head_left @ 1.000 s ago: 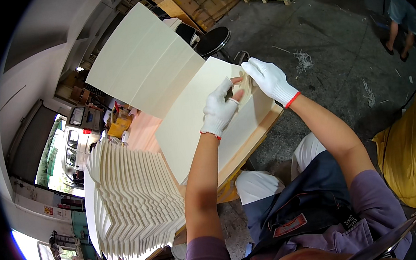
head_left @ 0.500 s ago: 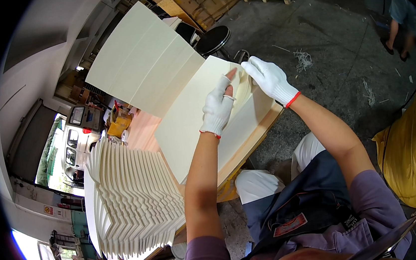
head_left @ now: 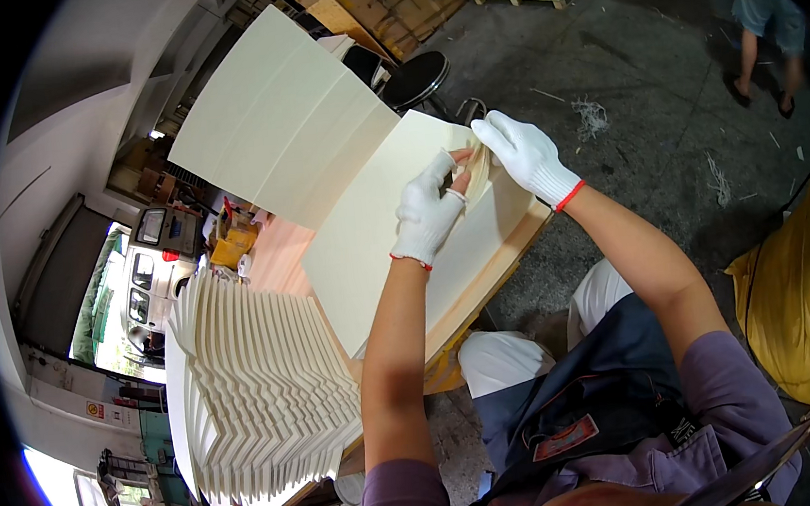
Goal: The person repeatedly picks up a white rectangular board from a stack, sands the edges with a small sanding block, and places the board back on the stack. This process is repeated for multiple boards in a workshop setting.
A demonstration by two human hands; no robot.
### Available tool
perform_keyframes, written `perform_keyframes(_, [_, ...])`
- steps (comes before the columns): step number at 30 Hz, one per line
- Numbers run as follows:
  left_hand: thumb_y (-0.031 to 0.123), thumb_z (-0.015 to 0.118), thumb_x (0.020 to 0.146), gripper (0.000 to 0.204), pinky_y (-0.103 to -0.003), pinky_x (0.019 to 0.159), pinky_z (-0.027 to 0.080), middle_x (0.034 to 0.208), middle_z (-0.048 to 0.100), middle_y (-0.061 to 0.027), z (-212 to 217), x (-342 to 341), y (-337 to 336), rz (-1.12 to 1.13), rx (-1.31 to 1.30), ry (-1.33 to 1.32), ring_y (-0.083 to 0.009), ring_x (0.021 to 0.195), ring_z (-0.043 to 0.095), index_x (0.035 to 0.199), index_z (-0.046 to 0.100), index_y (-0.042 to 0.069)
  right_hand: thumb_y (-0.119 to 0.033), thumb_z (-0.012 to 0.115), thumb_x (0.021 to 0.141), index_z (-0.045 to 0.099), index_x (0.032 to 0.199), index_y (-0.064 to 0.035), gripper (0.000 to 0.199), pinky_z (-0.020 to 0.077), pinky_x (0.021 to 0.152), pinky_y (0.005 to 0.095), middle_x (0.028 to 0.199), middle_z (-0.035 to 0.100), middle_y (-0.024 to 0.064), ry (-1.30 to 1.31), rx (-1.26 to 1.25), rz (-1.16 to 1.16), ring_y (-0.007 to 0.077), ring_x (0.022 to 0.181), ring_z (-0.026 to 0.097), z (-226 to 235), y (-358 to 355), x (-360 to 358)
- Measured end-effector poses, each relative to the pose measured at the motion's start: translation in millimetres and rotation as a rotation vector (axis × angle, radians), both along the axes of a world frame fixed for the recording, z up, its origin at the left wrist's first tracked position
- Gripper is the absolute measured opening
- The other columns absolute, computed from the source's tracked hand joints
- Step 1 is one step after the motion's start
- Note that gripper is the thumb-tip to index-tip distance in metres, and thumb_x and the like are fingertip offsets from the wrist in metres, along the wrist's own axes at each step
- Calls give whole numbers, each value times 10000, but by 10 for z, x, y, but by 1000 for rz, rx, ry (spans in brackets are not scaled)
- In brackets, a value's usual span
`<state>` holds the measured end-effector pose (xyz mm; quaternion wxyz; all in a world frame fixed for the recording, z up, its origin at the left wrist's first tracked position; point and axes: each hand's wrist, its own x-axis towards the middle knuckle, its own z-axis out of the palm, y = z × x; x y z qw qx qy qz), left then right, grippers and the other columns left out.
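Note:
A thick stack of cream paper sheets [head_left: 364,228] lies on the wooden table in front of me. My right hand [head_left: 524,156], in a white knit glove with a red cuff, is closed on the far right corner of the upper sheets and bends them upward. Beside it, my left hand [head_left: 429,214] wears a similar glove with bare thumb and finger tips. Those two tips stand apart and touch the curled sheet edges [head_left: 481,170]. Between the hands, the single sheets are too fine to tell apart.
Fanned, stepped piles of cream sheets [head_left: 262,384] stand at the left. A tall stack of large cream sheets [head_left: 285,118] rises beyond my stack. A round black stool [head_left: 415,78] is behind it. Yellow sheeting [head_left: 804,293] hangs at the right; a person [head_left: 765,23] stands at the far right.
My left thumb and finger have shifted slightly down along the curled edges, and the finger is less stretched out. The right hand keeps its hold. The person far off has moved a little left.

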<state>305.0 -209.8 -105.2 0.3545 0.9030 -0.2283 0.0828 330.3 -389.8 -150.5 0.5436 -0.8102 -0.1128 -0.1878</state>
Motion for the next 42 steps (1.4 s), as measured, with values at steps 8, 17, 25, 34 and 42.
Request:
perform_keyframes(8, [236, 639, 906, 244, -341, 779, 513, 987, 702, -119, 13, 16, -16, 101, 95, 115, -266, 871, 677, 1141, 649, 171, -505, 381, 1001, 502, 868, -69, 472, 404, 638, 471, 734, 571, 179, -77, -29, -66, 386, 737, 580, -86, 21, 51])
perform_keyframes(17, [280, 732, 826, 327, -357, 765, 528, 987, 698, -112, -48, 45, 14, 90, 136, 22, -278, 860, 682, 1128, 653, 185, -498, 384, 1000, 504, 867, -72, 463, 411, 642, 471, 744, 574, 182, -59, -13, -59, 386, 741, 584, -78, 33, 47])
perform_keyframes(25, [125, 662, 803, 418, -371, 829, 540, 1040, 697, -146, 3, -139, -74, 9, 262, -313, -328, 957, 681, 1215, 632, 187, -504, 445, 959, 579, 873, -79, 454, 465, 675, 434, 816, 636, 117, -24, -144, -125, 330, 783, 627, 91, -316, -148])
perform_keyframes(34, [187, 651, 820, 381, -392, 836, 532, 1104, 695, -110, 18, 82, -85, 151, 366, -122, -310, 985, 674, 1200, 642, 203, -477, 542, 891, 624, 831, -87, 403, 486, 675, 423, 779, 630, 121, -309, -640, -1, 309, 770, 628, 18, -401, -51])
perform_keyframes(42, [199, 638, 858, 339, -382, 870, 516, 1144, 682, -102, -14, 213, -49, 119, 291, -75, -307, 1018, 660, 1197, 652, 197, -469, 482, 958, 606, 956, -71, 417, 472, 657, 426, 804, 634, 133, -238, -352, 86, 344, 759, 614, 37, -250, 128])
